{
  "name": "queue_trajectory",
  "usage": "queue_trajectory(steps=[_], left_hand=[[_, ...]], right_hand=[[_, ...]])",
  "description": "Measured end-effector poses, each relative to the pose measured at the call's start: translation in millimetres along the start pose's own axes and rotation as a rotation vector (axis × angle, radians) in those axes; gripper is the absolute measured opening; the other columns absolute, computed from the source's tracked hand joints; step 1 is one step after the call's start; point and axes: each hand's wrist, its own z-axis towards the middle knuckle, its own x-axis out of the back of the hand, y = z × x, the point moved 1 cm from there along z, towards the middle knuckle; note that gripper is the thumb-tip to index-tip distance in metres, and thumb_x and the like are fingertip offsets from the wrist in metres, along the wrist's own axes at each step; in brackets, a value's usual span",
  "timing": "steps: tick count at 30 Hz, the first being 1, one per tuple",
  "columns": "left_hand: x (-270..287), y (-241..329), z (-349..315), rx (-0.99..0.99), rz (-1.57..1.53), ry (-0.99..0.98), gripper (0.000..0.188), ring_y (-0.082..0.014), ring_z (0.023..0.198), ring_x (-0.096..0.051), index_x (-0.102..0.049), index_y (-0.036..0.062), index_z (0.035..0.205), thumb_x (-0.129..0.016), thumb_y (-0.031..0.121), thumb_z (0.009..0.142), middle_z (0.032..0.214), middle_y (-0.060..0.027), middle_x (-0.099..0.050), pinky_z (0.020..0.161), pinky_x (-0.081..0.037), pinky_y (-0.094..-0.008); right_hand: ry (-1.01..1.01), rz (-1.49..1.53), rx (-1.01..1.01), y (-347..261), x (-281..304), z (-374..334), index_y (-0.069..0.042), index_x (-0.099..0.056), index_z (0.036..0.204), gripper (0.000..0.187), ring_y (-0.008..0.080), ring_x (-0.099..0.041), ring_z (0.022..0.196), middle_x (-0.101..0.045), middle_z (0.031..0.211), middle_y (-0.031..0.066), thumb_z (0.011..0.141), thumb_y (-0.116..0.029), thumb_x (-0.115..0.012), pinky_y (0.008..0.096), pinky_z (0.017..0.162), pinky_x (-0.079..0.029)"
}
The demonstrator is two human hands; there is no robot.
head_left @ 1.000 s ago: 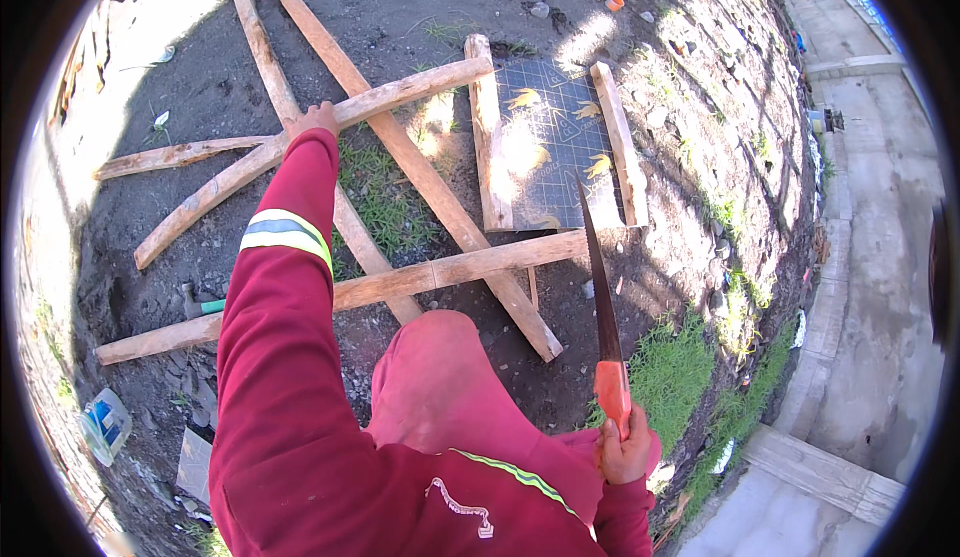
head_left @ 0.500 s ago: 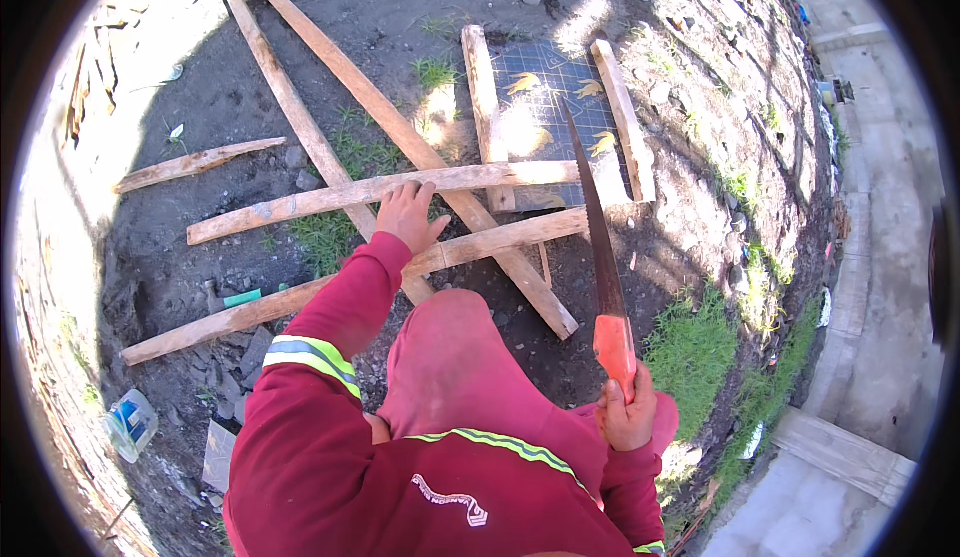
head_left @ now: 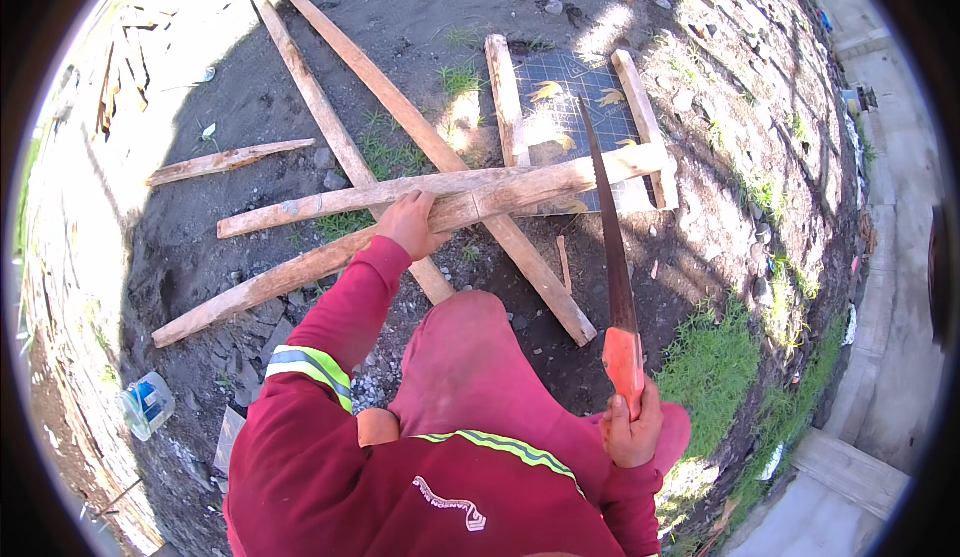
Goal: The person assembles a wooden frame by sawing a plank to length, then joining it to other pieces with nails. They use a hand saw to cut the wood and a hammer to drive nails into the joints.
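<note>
My left hand [head_left: 408, 225] is closed round the middle of a rough wooden post [head_left: 300, 275] that slants from the lower left up to the right. Its right end lies over a dark, grid-lined sheet [head_left: 562, 72] with yellow leaf shapes, close to a short wood block [head_left: 640, 112] there. A second post [head_left: 345, 199] lies just beyond my left hand, its right part covered by the first one. In my right hand [head_left: 634, 432] is a handsaw [head_left: 613, 247], gripped by its orange handle, blade pointing up and away, in front of the post's right part.
Two long boards [head_left: 355, 62] run from the far left under the posts. Another short block [head_left: 506, 107] lies along the sheet's left side. A pointed stick [head_left: 230, 160] and a clear plastic container [head_left: 148, 405] lie leftward. Grass [head_left: 710, 367] and a concrete strip [head_left: 855, 467] are at right.
The nearer post has shifted away and rightward with my left hand; its right end now overlaps the second post and reaches the right block. My right hand still holds the handsaw upright.
</note>
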Motion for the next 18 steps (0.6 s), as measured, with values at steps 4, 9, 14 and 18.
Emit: queue_trajectory(steps=[4,9,14,18], left_hand=[[-1,-8,70,0.057,-0.008,0.015,0.059,-0.0331,0.112,-0.055,-0.056,0.0051,0.117,-0.079,0.034,0.071,0.112,-0.0158,-0.059,0.096,-0.045,-0.0405],[-16,-18,89,0.059,0.062,-0.084,0.061,-0.0327,0.115,-0.054,-0.055,0.0076,0.120,-0.076,0.042,0.074,0.118,-0.0144,-0.056,0.098,-0.044,-0.0406],[-14,-13,85,0.079,0.098,-0.035,0.063,-0.0320,0.114,-0.054,-0.056,0.0071,0.121,-0.070,0.051,0.078,0.118,-0.0154,-0.056,0.096,-0.045,-0.0420],[-14,-12,87,0.055,0.115,-0.037,0.062,-0.0333,0.111,-0.056,-0.057,0.0045,0.117,-0.068,0.052,0.078,0.115,-0.0167,-0.056,0.094,-0.046,-0.0420]], right_hand=[[-0.036,-0.103,0.084,-5,-16,23,0.001,-0.051,0.123,0.035,0.0126,-0.058,0.059,-0.061,0.079,0.0081,0.089,-0.005,-0.055,0.0281,0.056,-0.047],[-0.123,-0.265,0.127,-6,-49,69,-0.003,-0.051,0.125,0.037,0.0279,-0.067,0.076,-0.066,0.090,0.0186,0.089,-0.010,-0.059,0.0358,0.069,-0.051],[-0.199,-0.369,0.284,-2,-99,130,-0.007,-0.051,0.125,0.036,0.0439,-0.064,0.093,-0.065,0.098,0.0258,0.090,-0.014,-0.058,0.0446,0.079,-0.050],[-0.205,-0.402,0.321,3,-133,166,-0.008,-0.051,0.125,0.036,0.0468,-0.061,0.092,-0.065,0.096,0.0266,0.090,-0.016,-0.057,0.0500,0.079,-0.049]])
